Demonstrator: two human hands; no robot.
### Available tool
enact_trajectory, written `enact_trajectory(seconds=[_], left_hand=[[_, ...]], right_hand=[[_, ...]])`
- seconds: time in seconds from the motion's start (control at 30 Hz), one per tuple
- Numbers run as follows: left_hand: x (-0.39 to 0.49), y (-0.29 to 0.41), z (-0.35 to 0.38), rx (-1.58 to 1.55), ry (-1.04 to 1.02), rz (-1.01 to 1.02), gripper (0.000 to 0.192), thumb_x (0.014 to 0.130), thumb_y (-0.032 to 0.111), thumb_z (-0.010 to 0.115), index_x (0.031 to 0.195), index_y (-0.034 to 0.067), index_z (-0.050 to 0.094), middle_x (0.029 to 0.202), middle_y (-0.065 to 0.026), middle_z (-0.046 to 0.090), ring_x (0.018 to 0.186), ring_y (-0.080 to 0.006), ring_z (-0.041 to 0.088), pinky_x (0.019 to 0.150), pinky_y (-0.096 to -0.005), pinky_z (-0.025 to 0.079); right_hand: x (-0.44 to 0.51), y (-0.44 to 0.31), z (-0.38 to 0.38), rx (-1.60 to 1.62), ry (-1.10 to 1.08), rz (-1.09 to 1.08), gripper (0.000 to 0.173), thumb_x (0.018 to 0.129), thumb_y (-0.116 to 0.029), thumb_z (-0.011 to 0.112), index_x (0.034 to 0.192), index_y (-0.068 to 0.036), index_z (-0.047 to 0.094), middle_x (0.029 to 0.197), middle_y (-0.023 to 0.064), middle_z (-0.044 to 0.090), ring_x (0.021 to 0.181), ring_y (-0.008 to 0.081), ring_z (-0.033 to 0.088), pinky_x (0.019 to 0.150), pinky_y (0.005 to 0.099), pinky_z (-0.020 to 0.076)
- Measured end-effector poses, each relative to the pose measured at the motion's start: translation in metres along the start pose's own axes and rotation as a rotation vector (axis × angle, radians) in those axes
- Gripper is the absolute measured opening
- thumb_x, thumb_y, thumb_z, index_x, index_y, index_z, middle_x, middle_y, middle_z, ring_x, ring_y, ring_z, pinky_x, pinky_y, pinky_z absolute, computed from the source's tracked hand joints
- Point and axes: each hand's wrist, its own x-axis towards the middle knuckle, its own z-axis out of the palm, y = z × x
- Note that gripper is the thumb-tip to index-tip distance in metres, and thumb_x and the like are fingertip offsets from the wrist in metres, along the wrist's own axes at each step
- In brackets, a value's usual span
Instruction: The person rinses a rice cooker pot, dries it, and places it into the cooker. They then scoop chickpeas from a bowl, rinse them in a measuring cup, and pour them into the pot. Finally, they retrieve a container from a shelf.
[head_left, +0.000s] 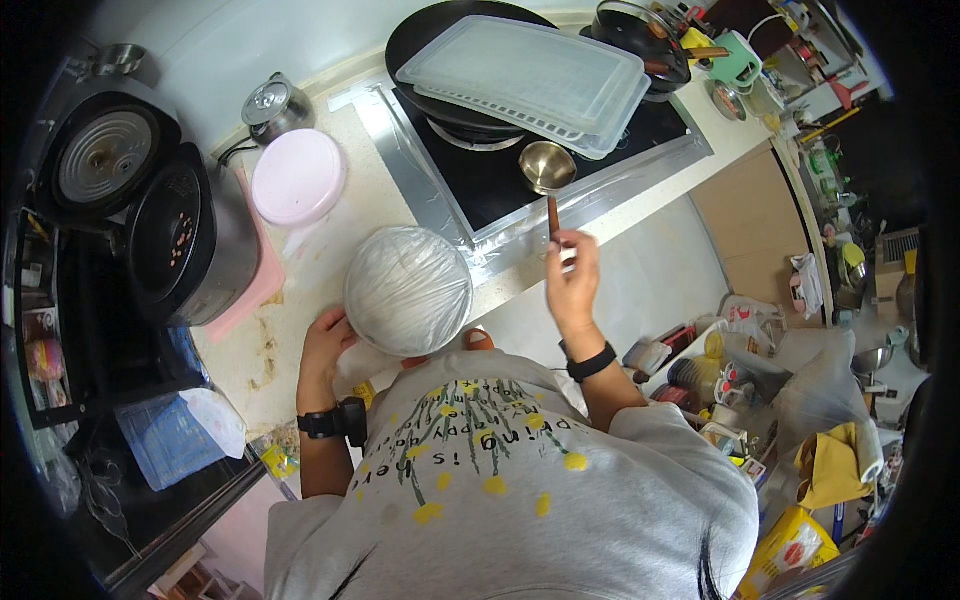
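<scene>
My right hand (574, 285) grips the wooden handle (553, 214) of a small metal ladle (548, 166). The ladle's bowl is over the front edge of the black cooktop (480, 187). At the counter's front edge stands a round container (409, 291) with crinkled clear plastic film across its top. My left hand (328, 341) is at the container's left side with fingers bent against it; whether it grips is hidden. Behind the container lies a round pale pink lid (298, 178).
An open rice cooker (217, 247), with small pinkish pieces in its black pot, stands left on a pink mat (251, 296). A translucent plastic tray (532, 75) rests across a black wok (409, 45). A lidded pan (637, 45) occupies the back right. Cluttered goods (705, 375) lie right.
</scene>
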Motion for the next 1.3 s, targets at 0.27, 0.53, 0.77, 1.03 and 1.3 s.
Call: enact_trajectory(seconds=[0.27, 0.53, 0.77, 1.03, 1.3], left_hand=[[-0.006, 0.009, -0.022, 0.157, 0.135, 0.063, 0.021, 0.090, 0.016, 0.052, 0.104, 0.005, 0.061, 0.082, -0.0040, 0.064, 0.071, -0.0113, 0.060, 0.061, -0.0220, 0.044], [-0.022, 0.026, -0.031, 0.325, 0.250, 0.273, 0.021, 0.090, 0.015, 0.052, 0.103, 0.001, 0.061, 0.084, -0.0055, 0.063, 0.069, -0.0117, 0.058, 0.064, -0.0239, 0.046], [-0.040, 0.051, 0.012, 0.481, 0.253, 0.720, 0.019, 0.088, 0.008, 0.049, 0.100, -0.003, 0.059, 0.086, -0.0103, 0.062, 0.071, -0.0158, 0.059, 0.066, -0.0252, 0.047], [-0.064, 0.063, 0.159, 0.587, -0.333, 0.973, 0.027, 0.080, 0.000, 0.052, 0.107, 0.000, 0.059, 0.093, -0.0132, 0.058, 0.078, -0.0203, 0.057, 0.070, -0.0297, 0.047], [-0.077, 0.055, 0.388, 1.059, -0.702, 1.428, 0.036, 0.071, 0.005, 0.065, 0.106, 0.005, 0.061, 0.112, -0.0084, 0.056, 0.104, -0.0287, 0.051, 0.090, -0.0391, 0.039]], right_hand=[[0.027, 0.036, 0.003, 0.464, -0.063, 0.852, 0.045, 0.086, -0.026, 0.060, 0.118, 0.003, 0.049, 0.096, 0.0104, 0.061, 0.087, 0.0182, 0.058, 0.078, 0.0308, 0.0446], [0.037, 0.042, 0.018, 0.900, -0.218, 0.947, 0.019, 0.089, -0.024, 0.056, 0.083, -0.006, 0.056, 0.069, 0.0028, 0.061, 0.059, 0.0101, 0.057, 0.052, 0.0211, 0.0448], [0.008, 0.026, -0.024, 0.952, -0.183, 0.808, 0.024, 0.091, -0.026, 0.053, 0.094, -0.003, 0.061, 0.066, 0.0002, 0.059, 0.056, 0.0076, 0.051, 0.053, 0.0191, 0.0423], [-0.041, 0.023, -0.131, 0.821, -0.289, 0.821, 0.022, 0.089, -0.024, 0.056, 0.089, -0.003, 0.064, 0.068, 0.0005, 0.061, 0.060, 0.0069, 0.054, 0.055, 0.0206, 0.0433], [-0.057, 0.092, -0.230, 0.914, -0.432, 0.706, 0.024, 0.090, -0.021, 0.056, 0.095, 0.001, 0.063, 0.068, 0.0009, 0.060, 0.062, 0.0079, 0.053, 0.058, 0.0218, 0.0436]])
